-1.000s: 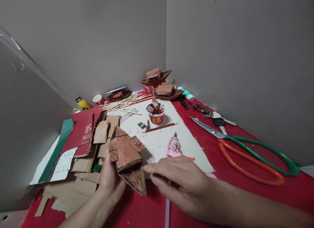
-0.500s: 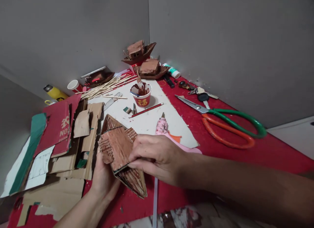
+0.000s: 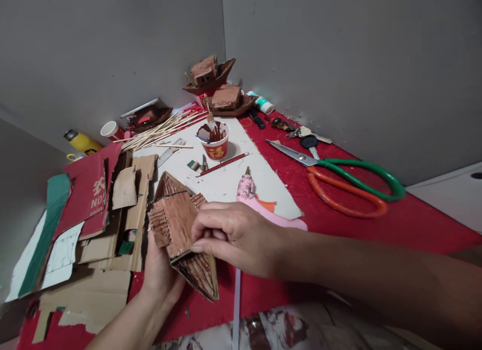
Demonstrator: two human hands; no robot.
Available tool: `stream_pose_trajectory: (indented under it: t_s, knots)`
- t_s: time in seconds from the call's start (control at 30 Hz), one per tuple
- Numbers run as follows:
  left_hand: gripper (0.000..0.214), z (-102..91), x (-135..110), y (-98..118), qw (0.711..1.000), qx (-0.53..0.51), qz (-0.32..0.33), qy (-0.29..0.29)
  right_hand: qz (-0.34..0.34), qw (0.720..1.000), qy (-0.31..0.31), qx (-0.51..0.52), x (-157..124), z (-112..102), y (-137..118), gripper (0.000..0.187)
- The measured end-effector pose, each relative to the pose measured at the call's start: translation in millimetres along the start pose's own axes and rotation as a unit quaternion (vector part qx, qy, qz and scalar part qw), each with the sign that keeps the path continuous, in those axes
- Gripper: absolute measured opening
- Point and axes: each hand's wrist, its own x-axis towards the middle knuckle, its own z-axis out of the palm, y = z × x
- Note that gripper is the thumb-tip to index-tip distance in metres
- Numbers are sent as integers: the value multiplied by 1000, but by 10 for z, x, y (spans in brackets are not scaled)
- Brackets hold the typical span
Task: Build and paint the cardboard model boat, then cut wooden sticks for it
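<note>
The front boat is streaky reddish-brown, the glue gun pink.

From my end I count four model boats: the held boat in front of the paint cup, an upper boat and a lower boat behind it, and a dark boat behind it to the left. I make out two paper cups, the second a red-and-white cup left of the paint cup. Also left: one ruler, one yellow bottle, and more than ten wooden sticks, too overlapped for me to total. In front: one pencil, one pink glue gun. Right: one pair of scissors.
</note>
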Motion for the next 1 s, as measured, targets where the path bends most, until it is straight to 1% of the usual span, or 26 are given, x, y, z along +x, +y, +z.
stream_pose_trajectory:
  t_s: [0.1, 0.3, 0.53, 0.67, 0.8, 0.9, 1.0]
  knots:
    - [36, 26, -4, -4, 1000, -15, 3, 4, 16, 1000, -3, 4, -4, 7, -20, 6]
    - [40, 25, 19, -16, 1000, -25, -12, -6, 4, 1000, -12, -10, -20, -5, 2, 5]
    - [43, 35, 23, -22, 999, -27, -12, -38, 42, 999, -8, 16, -43, 2, -27, 4]
    - [41, 52, 24, -23, 999, -28, -4, -37, 6, 1000, -1, 20, -33, 55, -34, 4]
    - [47, 37, 48, -41, 999, -20, 12, -35, -19, 1000, -9, 9, -27, 101, -33, 5]
    - [49, 6, 62, -72, 999, -27, 13, -44, -31, 999, -16, -13, -33, 106, -35, 6]
    - [48, -19, 65, -99, 998, -33, 11, -50, -53, 996, -32, -63, -41, 102, -30, 9]
